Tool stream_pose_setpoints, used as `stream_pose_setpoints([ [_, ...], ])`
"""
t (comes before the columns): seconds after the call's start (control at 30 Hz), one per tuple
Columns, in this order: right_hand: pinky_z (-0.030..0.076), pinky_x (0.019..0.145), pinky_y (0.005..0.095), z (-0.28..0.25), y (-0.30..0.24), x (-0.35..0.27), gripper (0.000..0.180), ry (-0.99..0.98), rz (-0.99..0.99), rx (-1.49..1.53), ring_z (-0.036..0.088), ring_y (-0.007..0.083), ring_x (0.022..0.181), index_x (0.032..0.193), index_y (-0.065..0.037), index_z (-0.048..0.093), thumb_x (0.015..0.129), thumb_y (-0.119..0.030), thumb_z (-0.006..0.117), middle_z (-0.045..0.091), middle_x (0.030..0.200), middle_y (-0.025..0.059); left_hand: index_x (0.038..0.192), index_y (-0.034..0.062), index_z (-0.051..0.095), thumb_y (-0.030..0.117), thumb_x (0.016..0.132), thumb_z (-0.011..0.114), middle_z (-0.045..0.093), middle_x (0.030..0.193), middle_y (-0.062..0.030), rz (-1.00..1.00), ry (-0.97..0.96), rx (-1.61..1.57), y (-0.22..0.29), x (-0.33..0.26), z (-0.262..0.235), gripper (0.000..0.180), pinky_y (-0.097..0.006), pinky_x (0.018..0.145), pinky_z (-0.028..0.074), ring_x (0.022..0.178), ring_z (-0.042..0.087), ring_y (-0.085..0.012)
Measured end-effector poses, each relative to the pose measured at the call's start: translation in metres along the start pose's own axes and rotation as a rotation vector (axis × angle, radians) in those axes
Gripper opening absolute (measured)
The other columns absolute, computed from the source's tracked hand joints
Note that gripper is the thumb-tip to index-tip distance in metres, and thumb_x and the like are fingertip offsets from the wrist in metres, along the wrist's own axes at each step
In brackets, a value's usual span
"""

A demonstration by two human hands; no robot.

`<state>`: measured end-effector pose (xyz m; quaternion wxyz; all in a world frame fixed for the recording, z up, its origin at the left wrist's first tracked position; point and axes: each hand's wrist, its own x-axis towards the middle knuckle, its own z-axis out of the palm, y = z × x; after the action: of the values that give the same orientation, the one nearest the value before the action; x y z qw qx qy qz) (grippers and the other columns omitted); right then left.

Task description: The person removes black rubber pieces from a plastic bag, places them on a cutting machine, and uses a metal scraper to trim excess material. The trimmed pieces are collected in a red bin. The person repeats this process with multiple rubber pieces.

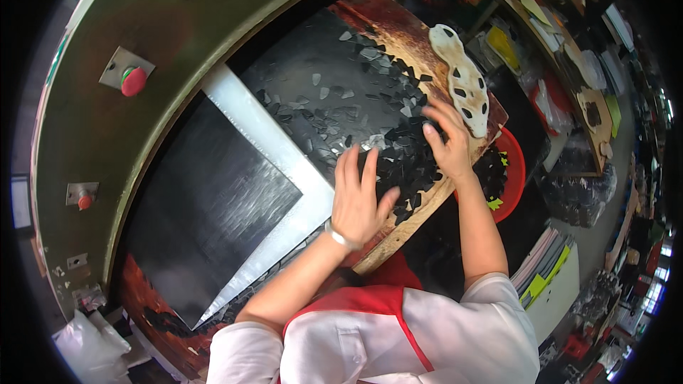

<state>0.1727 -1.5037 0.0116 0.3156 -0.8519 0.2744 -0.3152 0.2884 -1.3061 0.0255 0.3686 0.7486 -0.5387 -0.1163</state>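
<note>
Many small flat black pieces point(405, 128), pointed like leaf shapes, lie scattered and heaped on a black sheet point(299, 57) on a worn wooden board point(398, 35). My left hand point(359, 199) reaches over the near side of the heap, fingers stretched and thumb apart. At the heap's right edge is my right hand point(449, 144), also with fingers apart, close to the board's bare wood. Whether the fingertips press on pieces I cannot tell. Just past the right hand lies a long white plate point(459, 78) with dark oval and pointed holes.
Right of the board, a red basin point(519, 171) holds black and yellow-green pieces. An angled pale metal strip point(270, 128) borders another black sheet point(213, 206) at left. Beyond stands a green machine wall with a red push button point(133, 82). Stacked sheets point(544, 270) stand at lower right.
</note>
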Motion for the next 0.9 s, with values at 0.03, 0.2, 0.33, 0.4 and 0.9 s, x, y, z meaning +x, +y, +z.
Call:
stream_pose_setpoints([
  [0.03, 0.037, 0.104, 0.0413, 0.000, 0.005, 0.001, 0.034, 0.102, 0.037, 0.006, 0.049, 0.0368, 0.122, 0.117, -0.004, 0.063, 0.088, -0.021, 0.064, 0.055, 0.129, 0.0204, 0.141, -0.0003, 0.036, 0.026, 0.076, 0.075, 0.030, 0.139, -0.0353, 0.038, 0.016, 0.046, 0.006, -0.012, 0.001, 0.081, -0.058, 0.106, 0.030, 0.126, 0.032, -0.0557],
  [0.2, 0.026, 0.111, 0.0514, 0.021, 0.020, -0.011, 0.059, -0.102, 0.063, -0.319, 0.035, 0.0475, 0.132, 0.132, -0.008, 0.055, 0.088, -0.048, 0.058, 0.040, 0.140, 0.0295, 0.146, 0.0140, 0.036, 0.050, 0.059, 0.081, 0.021, 0.146, -0.0392, 0.038, -0.131, 0.463, 0.011, -0.008, 0.025, 0.104, -0.065, 0.109, 0.017, 0.133, 0.022, -0.0586],
  [0.33, 0.026, 0.111, 0.0521, 0.023, 0.014, -0.036, 0.058, -0.031, 0.078, -0.233, 0.030, 0.0480, 0.135, 0.125, -0.007, 0.061, 0.083, -0.047, 0.065, 0.035, 0.143, 0.0301, 0.146, 0.0115, 0.035, 0.057, 0.065, 0.075, 0.029, 0.142, -0.0353, 0.070, -0.039, 0.403, -0.004, 0.025, 0.039, 0.101, -0.064, 0.106, 0.023, 0.126, 0.036, -0.0508],
  [0.4, 0.026, 0.111, 0.0518, 0.024, 0.006, -0.046, 0.052, 0.020, 0.102, -0.157, 0.031, 0.0477, 0.134, 0.122, -0.006, 0.063, 0.086, -0.043, 0.062, 0.041, 0.141, 0.0266, 0.143, 0.0096, 0.039, 0.062, 0.067, 0.069, 0.037, 0.139, -0.0291, 0.133, -0.031, 0.387, -0.010, 0.036, 0.044, 0.097, -0.062, 0.104, 0.025, 0.123, 0.040, -0.0451],
  [0.9, 0.045, 0.093, 0.0327, 0.027, -0.042, -0.073, 0.038, 0.751, 0.714, 1.157, 0.057, 0.0210, 0.106, 0.123, 0.006, 0.056, 0.096, -0.020, 0.052, 0.060, 0.118, 0.0128, 0.118, 0.0018, 0.064, 0.013, 0.087, 0.056, 0.060, 0.125, -0.0175, 0.027, -0.066, -0.791, 0.040, 0.055, 0.080, 0.033, -0.040, 0.103, 0.039, 0.119, 0.055, -0.0323],
])
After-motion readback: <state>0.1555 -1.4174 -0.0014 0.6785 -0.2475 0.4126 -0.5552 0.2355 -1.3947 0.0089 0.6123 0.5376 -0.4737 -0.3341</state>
